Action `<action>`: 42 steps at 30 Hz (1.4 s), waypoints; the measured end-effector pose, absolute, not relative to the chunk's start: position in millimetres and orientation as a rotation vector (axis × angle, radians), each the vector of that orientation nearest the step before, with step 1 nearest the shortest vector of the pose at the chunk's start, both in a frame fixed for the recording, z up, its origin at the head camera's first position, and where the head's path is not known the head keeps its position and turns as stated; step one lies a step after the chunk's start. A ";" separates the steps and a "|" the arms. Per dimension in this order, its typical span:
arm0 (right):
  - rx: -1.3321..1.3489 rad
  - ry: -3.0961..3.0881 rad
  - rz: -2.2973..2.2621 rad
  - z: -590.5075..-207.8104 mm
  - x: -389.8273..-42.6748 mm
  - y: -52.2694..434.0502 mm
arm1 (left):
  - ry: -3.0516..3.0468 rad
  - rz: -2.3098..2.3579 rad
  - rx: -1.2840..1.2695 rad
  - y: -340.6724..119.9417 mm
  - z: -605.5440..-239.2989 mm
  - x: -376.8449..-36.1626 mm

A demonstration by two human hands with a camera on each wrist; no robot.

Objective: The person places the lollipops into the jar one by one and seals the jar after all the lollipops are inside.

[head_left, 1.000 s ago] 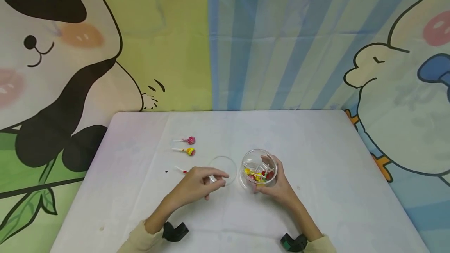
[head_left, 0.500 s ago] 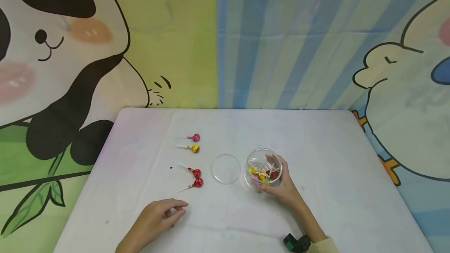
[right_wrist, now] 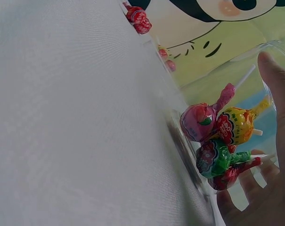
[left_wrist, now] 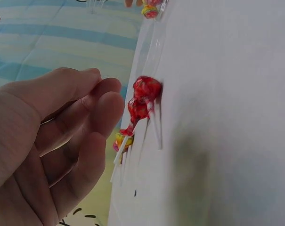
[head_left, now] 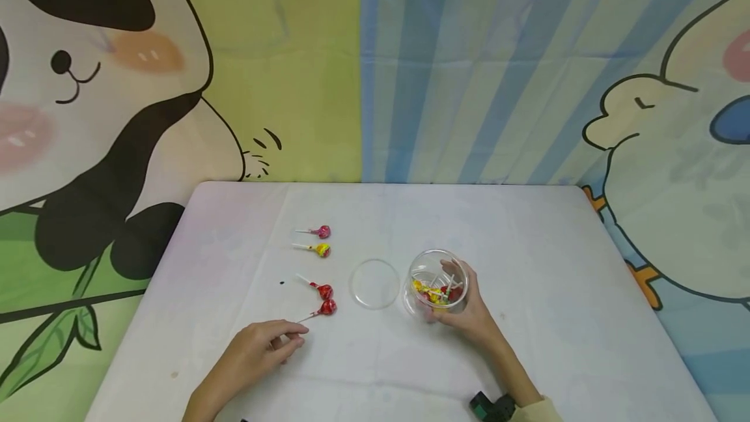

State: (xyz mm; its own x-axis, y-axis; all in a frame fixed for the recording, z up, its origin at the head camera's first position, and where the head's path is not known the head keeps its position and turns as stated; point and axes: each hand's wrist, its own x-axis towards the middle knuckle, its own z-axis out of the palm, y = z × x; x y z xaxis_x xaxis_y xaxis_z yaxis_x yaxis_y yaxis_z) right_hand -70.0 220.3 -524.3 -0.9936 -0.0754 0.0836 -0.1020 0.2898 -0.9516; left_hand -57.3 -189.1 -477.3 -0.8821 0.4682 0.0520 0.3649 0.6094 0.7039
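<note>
My right hand (head_left: 471, 314) grips a clear round jar (head_left: 436, 266) that stands on the white table (head_left: 527, 246), its fingers curled round the jar's right side. Several wrapped lollipops lie inside; the right wrist view shows a pink one (right_wrist: 199, 121), a yellow one (right_wrist: 236, 126) and a green one (right_wrist: 213, 157). The clear lid (head_left: 375, 283) lies flat just left of the jar. My left hand (head_left: 266, 344) rests on the table with relaxed fingers and holds nothing. Its fingertips are close to the stick of a red lollipop (head_left: 327, 307), also seen from the left wrist (left_wrist: 144, 92).
Three more lollipops lie left of the lid: a second red one (head_left: 324, 291), a yellow one (head_left: 321, 250) and a pink one (head_left: 322, 232). A small dark speck (head_left: 282, 282) marks the cloth. Cartoon backdrops hang behind the table's far edge.
My left hand left the lid, drew back to the front left, uncovering two red lollipops, then crept slightly toward the nearer one. The right hand stays on the jar.
</note>
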 end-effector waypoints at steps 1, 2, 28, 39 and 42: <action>0.162 -2.507 1.850 -524.7 -69.9 220.1 | 2.675 1.127 0.693 -190.7 -476.0 -61.8; 0.153 -2.505 1.854 -524.9 -69.7 220.0 | 2.653 1.126 0.679 -192.4 -475.0 -67.0; 0.198 -2.500 1.840 -526.5 -70.3 221.2 | 2.639 1.064 0.790 -217.7 -526.2 -287.6; 0.158 -2.548 1.801 -526.9 -71.1 222.2 | 2.721 1.041 0.746 -215.0 -529.3 -282.0; 0.176 -2.534 1.808 -527.9 -71.0 222.7 | 2.694 1.034 0.717 -216.5 -527.3 -281.0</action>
State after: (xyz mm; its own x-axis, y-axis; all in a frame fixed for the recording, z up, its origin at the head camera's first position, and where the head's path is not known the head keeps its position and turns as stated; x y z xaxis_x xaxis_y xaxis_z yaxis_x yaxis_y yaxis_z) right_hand -71.0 222.7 -527.9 -0.9934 -0.0779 0.0845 -0.1053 0.3214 -0.9411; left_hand -281.0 -216.5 -527.3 -0.8703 0.4923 0.0149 0.3759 0.6443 0.6660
